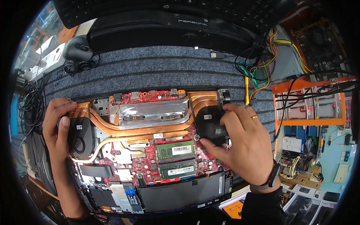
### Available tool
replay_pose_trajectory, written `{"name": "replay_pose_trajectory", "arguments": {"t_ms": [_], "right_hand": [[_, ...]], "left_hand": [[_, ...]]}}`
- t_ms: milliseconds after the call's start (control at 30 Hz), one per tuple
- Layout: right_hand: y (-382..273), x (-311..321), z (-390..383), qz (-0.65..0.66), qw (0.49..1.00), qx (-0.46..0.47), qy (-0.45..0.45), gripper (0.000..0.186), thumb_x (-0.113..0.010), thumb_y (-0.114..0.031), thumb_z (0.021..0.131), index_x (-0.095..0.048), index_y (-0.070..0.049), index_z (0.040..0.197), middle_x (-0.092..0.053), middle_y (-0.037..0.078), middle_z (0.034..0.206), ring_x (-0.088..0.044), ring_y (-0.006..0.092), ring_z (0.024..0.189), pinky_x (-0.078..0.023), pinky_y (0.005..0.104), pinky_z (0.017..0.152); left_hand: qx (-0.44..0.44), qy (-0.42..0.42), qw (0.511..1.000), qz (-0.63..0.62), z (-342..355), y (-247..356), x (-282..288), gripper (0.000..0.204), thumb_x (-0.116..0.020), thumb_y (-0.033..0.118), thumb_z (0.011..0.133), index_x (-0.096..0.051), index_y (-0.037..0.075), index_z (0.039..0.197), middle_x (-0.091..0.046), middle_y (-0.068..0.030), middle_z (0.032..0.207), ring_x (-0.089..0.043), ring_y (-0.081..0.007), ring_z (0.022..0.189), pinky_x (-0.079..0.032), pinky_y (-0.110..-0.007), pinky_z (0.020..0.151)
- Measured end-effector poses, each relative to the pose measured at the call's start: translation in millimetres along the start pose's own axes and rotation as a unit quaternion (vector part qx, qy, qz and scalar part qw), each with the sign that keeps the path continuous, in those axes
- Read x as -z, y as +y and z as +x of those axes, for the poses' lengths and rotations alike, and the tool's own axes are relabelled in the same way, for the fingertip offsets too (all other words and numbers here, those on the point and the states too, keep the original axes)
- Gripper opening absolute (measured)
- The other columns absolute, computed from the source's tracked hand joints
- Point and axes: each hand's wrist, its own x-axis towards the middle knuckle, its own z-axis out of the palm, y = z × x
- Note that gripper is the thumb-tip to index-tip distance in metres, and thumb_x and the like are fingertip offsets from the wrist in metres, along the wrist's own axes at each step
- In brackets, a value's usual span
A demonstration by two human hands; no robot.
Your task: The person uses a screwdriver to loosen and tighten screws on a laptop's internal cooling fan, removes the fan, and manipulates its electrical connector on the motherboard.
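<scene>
An opened laptop lies before me, its red motherboard (146,170) showing. Across its upper part runs a copper heat-pipe assembly (144,131) with a silvery foil cover (150,113). My left hand (55,125) is closed at the assembly's left end, fingers on the copper beside the left fan (84,135). On the other side, my right hand (245,140) grips the black right fan (207,120), fingers at its upper right edge and thumb by its lower left corner. Two memory modules (174,150) sit below the pipes. A black battery (183,193) fills the lower right.
The laptop rests on a ribbed grey mat (150,71). Behind it are a black keyboard (225,9) and a grey-black mouse (78,48). A power strip (48,62) lies at far left. A yellow-handled tool (246,90) and loose coloured wires (275,45) lie at right.
</scene>
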Motion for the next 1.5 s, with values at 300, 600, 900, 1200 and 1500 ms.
{"name": "replay_pose_trajectory", "arguments": {"t_ms": [300, 600, 900, 1200, 1500], "right_hand": [[-4, -9, -2, 0.011, 1.000, -0.017, 0.014, 0.051, -0.092, -0.023, 0.072, -0.060, -0.001, 0.105, -0.062, 0.022, 0.119, -0.064, 0.0416, 0.105, -0.057, 0.0474, 0.084], [1, -6, 0, 0.018, 1.000, 0.002, 0.004, 0.051, -0.090, -0.022, 0.075, -0.061, 0.000, 0.109, -0.060, 0.023, 0.116, -0.063, 0.0420, 0.105, -0.058, 0.0471, 0.085], [3, -7, 2, 0.020, 1.000, 0.006, 0.007, 0.052, -0.091, -0.021, 0.073, -0.060, 0.001, 0.109, -0.060, 0.023, 0.115, -0.063, 0.0422, 0.104, -0.058, 0.0469, 0.085], [4, -4, 1, 0.028, 0.999, 0.003, 0.014, 0.049, -0.090, -0.021, 0.075, -0.059, 0.000, 0.106, -0.061, 0.020, 0.112, -0.062, 0.0398, 0.103, -0.056, 0.0472, 0.083], [62, 20, 4, 0.172, 0.944, -0.067, 0.275, 0.019, -0.069, -0.016, 0.102, -0.062, 0.001, 0.106, -0.058, 0.008, 0.100, -0.055, 0.0162, 0.088, -0.043, 0.0310, 0.073]], "left_hand": [[0.013, -0.014, 1.000, -0.009, -1, 1, 1, 0.036, -0.056, 0.025, 0.104, -0.072, -0.004, 0.115, -0.066, -0.0181, 0.114, -0.064, -0.0281, 0.107, -0.047, -0.038, 0.096], [0.006, -0.001, 1.000, -0.005, 0, 2, -1, 0.036, -0.058, 0.027, 0.103, -0.073, -0.004, 0.113, -0.067, -0.0173, 0.111, -0.065, -0.0276, 0.105, -0.048, -0.037, 0.093], [0.011, 0.003, 1.000, -0.015, 0, 2, -2, 0.034, -0.059, 0.026, 0.103, -0.073, -0.004, 0.113, -0.067, -0.0167, 0.111, -0.065, -0.0272, 0.105, -0.048, -0.037, 0.093], [0.009, -0.002, 1.000, -0.019, 1, 1, -1, 0.034, -0.059, 0.026, 0.103, -0.073, -0.004, 0.112, -0.067, -0.0169, 0.111, -0.065, -0.0266, 0.104, -0.049, -0.037, 0.092], [0.016, -0.013, 0.999, -0.025, -1, -6, 0, 0.038, -0.055, 0.028, 0.107, -0.072, -0.005, 0.115, -0.065, -0.0170, 0.116, -0.063, -0.0270, 0.110, -0.046, -0.037, 0.099]]}}
